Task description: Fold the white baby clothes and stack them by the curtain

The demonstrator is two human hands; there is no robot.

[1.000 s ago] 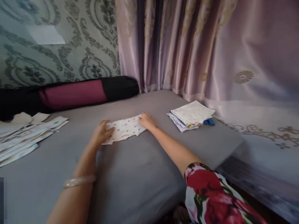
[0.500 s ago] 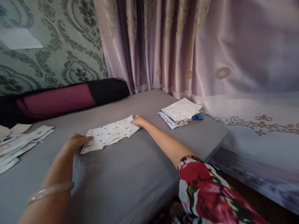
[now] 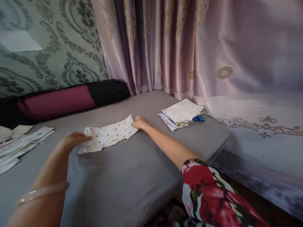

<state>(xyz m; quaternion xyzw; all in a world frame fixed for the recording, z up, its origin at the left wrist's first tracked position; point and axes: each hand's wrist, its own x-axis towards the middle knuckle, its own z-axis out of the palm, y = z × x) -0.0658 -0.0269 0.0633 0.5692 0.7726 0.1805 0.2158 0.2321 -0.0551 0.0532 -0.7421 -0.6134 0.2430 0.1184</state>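
Note:
A small white garment (image 3: 111, 134) with a scattered coloured print stretches between my two hands above the grey bed sheet (image 3: 123, 179); its exact kind is unclear. My left hand (image 3: 75, 141) pinches its left end, with the thumb over the cloth. At the right end, the fingers of my right hand (image 3: 141, 122) are closed on the fabric's edge. To the right of that hand lies a stack of folded clothes (image 3: 182, 112), white on top with blue showing beneath. Several light garments (image 3: 23, 146) lie in layers at the far left.
A long black and maroon bolster (image 3: 56, 102) lies along the patterned wall (image 3: 78, 47). Mauve curtains (image 3: 163, 47) hang behind the bed and down its right side. The bed's edge (image 3: 220, 148) runs near the curtain on the right.
The garment's left end has shifted slightly left with my left hand, and its upper edge now sags and lifts at the corners. My right hand stays almost in place.

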